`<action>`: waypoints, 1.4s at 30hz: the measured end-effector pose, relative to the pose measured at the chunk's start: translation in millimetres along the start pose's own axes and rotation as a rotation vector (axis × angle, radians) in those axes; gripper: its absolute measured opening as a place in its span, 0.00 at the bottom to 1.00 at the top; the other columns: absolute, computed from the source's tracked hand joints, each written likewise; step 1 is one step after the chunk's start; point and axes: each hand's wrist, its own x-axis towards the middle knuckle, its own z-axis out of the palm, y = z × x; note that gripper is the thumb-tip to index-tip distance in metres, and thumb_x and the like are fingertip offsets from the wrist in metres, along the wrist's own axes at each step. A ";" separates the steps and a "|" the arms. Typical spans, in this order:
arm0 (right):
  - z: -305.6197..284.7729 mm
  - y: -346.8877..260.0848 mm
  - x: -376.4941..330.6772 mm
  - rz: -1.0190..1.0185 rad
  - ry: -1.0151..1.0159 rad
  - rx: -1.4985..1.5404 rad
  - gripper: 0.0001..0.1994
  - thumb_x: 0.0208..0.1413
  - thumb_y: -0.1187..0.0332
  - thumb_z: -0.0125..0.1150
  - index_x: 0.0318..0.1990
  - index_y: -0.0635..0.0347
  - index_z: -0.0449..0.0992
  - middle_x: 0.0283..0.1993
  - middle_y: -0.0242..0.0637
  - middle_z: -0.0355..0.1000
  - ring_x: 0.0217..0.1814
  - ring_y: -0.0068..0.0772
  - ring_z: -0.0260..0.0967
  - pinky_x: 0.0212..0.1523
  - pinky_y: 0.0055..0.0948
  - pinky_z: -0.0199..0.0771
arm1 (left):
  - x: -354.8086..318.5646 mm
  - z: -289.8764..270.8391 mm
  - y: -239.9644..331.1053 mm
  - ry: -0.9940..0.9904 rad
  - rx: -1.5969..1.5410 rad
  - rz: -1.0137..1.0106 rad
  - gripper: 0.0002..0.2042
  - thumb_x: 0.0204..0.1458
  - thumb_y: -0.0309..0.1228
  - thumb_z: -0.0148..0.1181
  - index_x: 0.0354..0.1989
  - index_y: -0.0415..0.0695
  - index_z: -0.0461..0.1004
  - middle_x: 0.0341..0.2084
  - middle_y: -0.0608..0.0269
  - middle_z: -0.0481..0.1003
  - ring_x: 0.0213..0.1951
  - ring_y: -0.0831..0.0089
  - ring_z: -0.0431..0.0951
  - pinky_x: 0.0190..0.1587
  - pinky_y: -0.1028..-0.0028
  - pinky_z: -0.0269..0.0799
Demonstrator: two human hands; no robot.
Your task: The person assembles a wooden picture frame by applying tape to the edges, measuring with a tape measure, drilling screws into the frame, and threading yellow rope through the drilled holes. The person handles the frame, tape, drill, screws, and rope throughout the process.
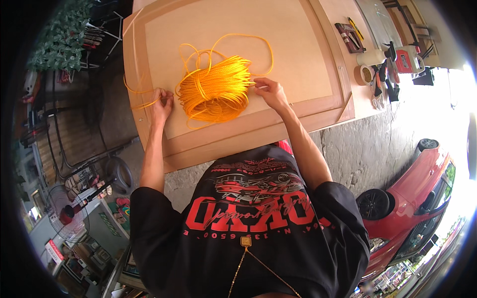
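Observation:
A bundle of yellow rope (213, 89) lies on the brown back of a large framed panel (298, 59). One strand wraps around its middle, and loose loops spread from its far side. At the left of the bundle, my left hand (161, 105) is closed on a strand of the rope, which trails out past the panel's left edge. On the other side, my right hand (272, 94) pinches a short bit of rope at the bundle's right end, thumb and fingers together.
Right of the panel lie a dark red staple gun (349, 38), a yellow cutter (356, 29), a tape roll (364, 75), a pale bottle (371, 57) and a red-labelled jug (408, 59). A standing fan (67, 214) is at lower left, a red car (412, 198) at right.

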 end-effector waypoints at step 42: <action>-573.1 -6.4 -560.2 -0.284 1.720 -0.981 0.19 0.58 0.57 0.63 0.42 0.69 0.80 0.40 0.43 0.78 0.41 0.29 0.75 0.42 0.26 0.74 | 122.3 37.2 125.6 -0.486 0.593 0.414 0.36 0.28 0.61 0.74 0.36 0.39 0.76 0.25 0.51 0.80 0.27 0.57 0.81 0.32 0.63 0.76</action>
